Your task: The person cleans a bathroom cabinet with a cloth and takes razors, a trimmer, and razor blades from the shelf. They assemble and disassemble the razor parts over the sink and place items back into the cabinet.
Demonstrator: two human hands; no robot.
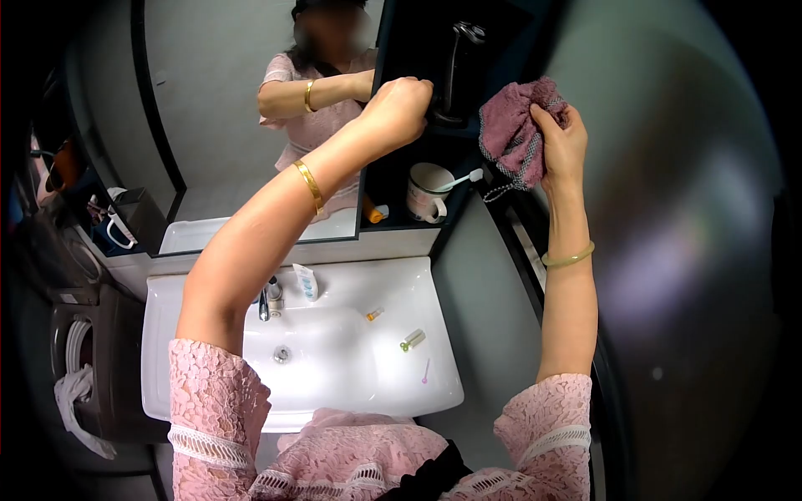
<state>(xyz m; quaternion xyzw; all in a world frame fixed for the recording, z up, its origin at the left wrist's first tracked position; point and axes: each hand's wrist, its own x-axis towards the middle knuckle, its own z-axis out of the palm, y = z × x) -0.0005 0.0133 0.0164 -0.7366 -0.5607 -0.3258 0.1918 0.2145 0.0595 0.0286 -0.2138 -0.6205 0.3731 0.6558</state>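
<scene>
Sink [351, 380]: 12 o'clock, near.
Tube [306, 282]: 11 o'clock, sink's far rim.
Right hand [561, 146]: 1 o'clock, fingers pinched on cloth.
Cloth [505, 129]: bunched, left of that hand.
Left hand [399, 113]: 12 o'clock, curled by shelf [401, 171]; grip cannot be told.
Cup [428, 196]: on shelf.

Right hand [565, 142] gripping purple cloth [511, 134] beside shelf [401, 157].

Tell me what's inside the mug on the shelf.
A toothbrush leans in the mug, the brush poking its white head out over the rim. The mug's wall hides its lower end and the bottom, so anything else down there can't be seen.
</scene>
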